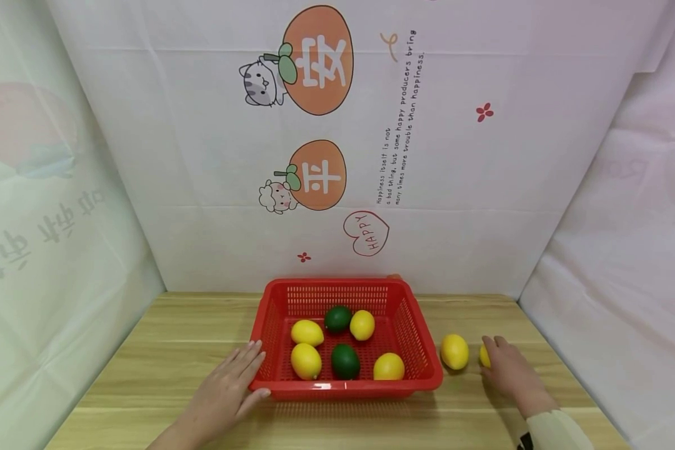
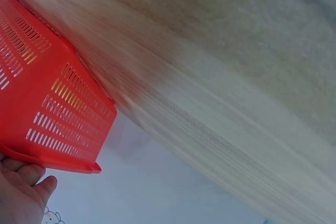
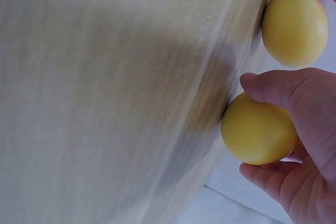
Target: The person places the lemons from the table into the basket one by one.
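Observation:
A red plastic basket (image 1: 345, 390) with slotted walls stands on the table, holding several yellow lemons (image 1: 306, 361) and two dark green, lemon-shaped fruits (image 1: 345, 361). My left hand (image 1: 225, 389) rests at the basket's left rim, fingers fairly straight against it. In the left wrist view, its fingertips (image 2: 32, 174) touch the rim. Right of the basket, my right hand (image 1: 513, 374) grips a lemon (image 3: 258, 129) between thumb and fingers, low over the tabletop. Another lemon (image 1: 454, 352) lies between that hand and the basket.
The wood-grain table (image 1: 202, 325) is bounded by a white printed cloth backdrop (image 1: 214, 156) behind and pale cloth walls on both sides. The basket's back rim is close to the backdrop.

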The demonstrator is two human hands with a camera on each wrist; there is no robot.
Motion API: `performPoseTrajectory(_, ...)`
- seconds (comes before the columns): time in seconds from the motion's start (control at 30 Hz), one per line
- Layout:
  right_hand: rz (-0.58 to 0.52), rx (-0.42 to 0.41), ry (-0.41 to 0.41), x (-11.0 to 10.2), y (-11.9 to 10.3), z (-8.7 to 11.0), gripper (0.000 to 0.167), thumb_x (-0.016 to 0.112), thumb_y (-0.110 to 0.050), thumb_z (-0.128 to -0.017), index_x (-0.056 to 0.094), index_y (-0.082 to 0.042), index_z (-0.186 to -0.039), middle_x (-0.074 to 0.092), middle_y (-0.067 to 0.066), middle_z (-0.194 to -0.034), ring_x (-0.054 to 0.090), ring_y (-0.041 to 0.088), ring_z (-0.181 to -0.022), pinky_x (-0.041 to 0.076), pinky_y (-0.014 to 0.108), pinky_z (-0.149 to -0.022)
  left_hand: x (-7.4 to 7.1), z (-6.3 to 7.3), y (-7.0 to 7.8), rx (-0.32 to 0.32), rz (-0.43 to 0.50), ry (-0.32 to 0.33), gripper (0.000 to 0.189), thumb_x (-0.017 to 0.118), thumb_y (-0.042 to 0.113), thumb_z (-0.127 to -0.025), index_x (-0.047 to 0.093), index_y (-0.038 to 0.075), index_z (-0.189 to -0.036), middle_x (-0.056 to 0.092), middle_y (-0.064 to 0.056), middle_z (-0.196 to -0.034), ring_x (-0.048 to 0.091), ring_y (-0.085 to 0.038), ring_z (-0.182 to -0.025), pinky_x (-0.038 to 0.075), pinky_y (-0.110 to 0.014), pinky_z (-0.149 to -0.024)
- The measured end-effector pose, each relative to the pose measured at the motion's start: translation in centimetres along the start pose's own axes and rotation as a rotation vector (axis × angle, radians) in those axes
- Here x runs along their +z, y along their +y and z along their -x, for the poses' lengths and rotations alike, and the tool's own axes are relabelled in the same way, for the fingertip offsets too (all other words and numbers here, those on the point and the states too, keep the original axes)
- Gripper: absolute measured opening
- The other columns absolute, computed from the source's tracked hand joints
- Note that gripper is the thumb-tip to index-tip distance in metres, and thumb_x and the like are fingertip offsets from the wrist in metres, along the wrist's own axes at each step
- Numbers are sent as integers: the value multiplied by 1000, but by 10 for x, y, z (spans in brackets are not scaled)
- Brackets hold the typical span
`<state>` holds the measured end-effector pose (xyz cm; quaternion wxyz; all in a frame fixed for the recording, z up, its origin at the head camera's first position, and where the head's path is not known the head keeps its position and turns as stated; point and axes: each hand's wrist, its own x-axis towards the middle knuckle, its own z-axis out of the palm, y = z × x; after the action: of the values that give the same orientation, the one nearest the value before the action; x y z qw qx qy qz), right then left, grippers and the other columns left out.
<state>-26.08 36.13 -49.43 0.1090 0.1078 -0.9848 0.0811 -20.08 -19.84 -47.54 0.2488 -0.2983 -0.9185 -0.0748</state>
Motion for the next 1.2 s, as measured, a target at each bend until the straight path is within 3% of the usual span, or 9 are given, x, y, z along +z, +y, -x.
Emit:
performPoseTrajectory(0.27, 17, 1, 4, 2, 3, 1, 62, 78, -7, -76, 48, 18, -124, 46, 43, -120, 51, 58, -104, 44, 64, -88, 0, -1, 0, -11, -1, -19, 65, 73, 42, -85, 58, -1, -132, 52, -15, -140, 46, -29, -131, 40, -49, -103)
performPoseTrajectory(0.6, 15, -62, 81, -10, -1, 4, 65, 81, -5, -71, 48, 17, -123, 46, 45, -118, 51, 60, -102, 44, 65, -86, -1, -1, 1, 5, -10, -5, 65, 74, 41, -84, 59, -2, -131, 53, -16, -139, 47, -30, -130, 41, -49, -102)
performPoseTrajectory(0.73, 29, -127, 170, -16, -2, 3, 67, 80, 1, -67, 48, 16, -123, 47, 45, -118, 50, 60, -103, 44, 66, -87, -2, -2, 1, 10, -12, -4, 65, 74, 41, -84, 59, -2, -131, 53, -16, -138, 48, -30, -130, 41, -49, -102)
performPoseTrajectory(0.93, 43, -297, 364, -27, -14, -3, 68, 80, 8, -60, 51, 12, -121, 51, 42, -115, 53, 56, -100, 47, 63, -83, -2, -2, 1, -8, -1, -25, 65, 73, 42, -85, 58, -1, -132, 53, -16, -139, 46, -30, -131, 41, -50, -103)
performPoseTrajectory(1.07, 46, -350, 390, -37, -28, -8, 68, 78, 9, -60, 51, 11, -122, 52, 40, -115, 54, 54, -101, 48, 62, -83, -2, -1, 1, -2, -5, -16, 65, 73, 41, -85, 58, -1, -132, 53, -16, -139, 47, -30, -130, 41, -50, -102)
performPoseTrajectory(1.2, 48, -354, 362, -47, -45, -12, 68, 79, 8, -62, 51, 11, -124, 51, 38, -119, 53, 53, -105, 47, 61, -86, -2, -1, 1, 3, -6, -3, 65, 74, 41, -84, 59, -1, -131, 53, -17, -138, 48, -30, -129, 41, -50, -102)
